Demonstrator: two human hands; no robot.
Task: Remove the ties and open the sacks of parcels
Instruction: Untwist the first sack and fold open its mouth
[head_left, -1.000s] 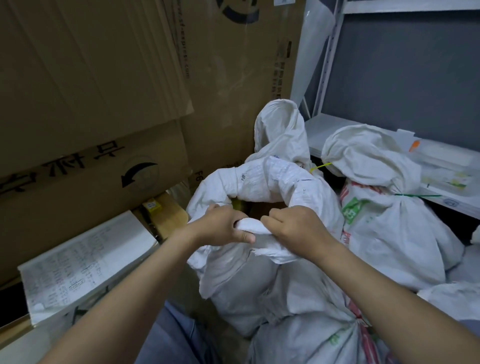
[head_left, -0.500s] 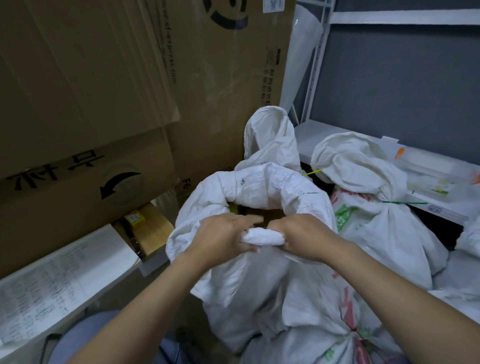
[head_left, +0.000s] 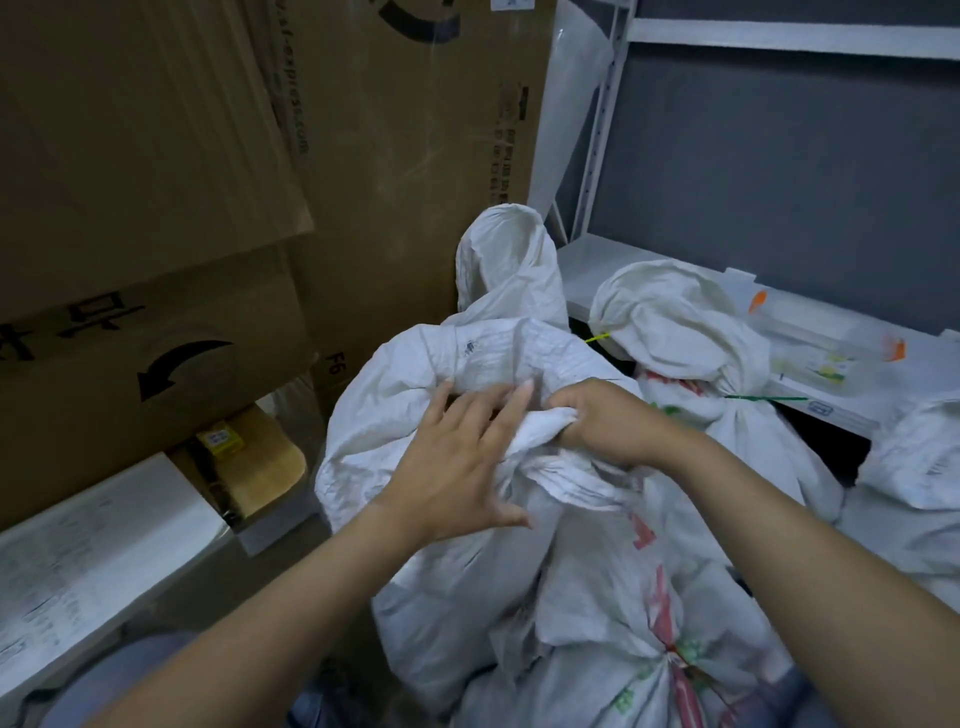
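A white woven sack (head_left: 415, 395) with its mouth rolled open stands in the middle. My right hand (head_left: 605, 428) is shut on the near rolled rim of that sack. My left hand (head_left: 457, 457) lies over the rim with fingers spread, holding nothing. Behind it rises a second sack (head_left: 511, 265), with a yellow tie (head_left: 597, 338) showing beside it. To the right stands a tied sack (head_left: 691, 332) with a green tie (head_left: 763, 398) round its neck. Another tied sack (head_left: 623, 670) with red and green print lies at the bottom.
Large cardboard boxes (head_left: 208, 208) wall in the left side. A printed paper sheet (head_left: 83, 551) lies on a ledge at lower left, beside a wooden piece (head_left: 260, 462) with a yellow label. A white metal shelf (head_left: 841, 374) with clear packets runs along the right.
My left hand has let go of the rolled rim and spread its fingers over the sack. My right hand keeps its hold. The view shifted slightly to the right.
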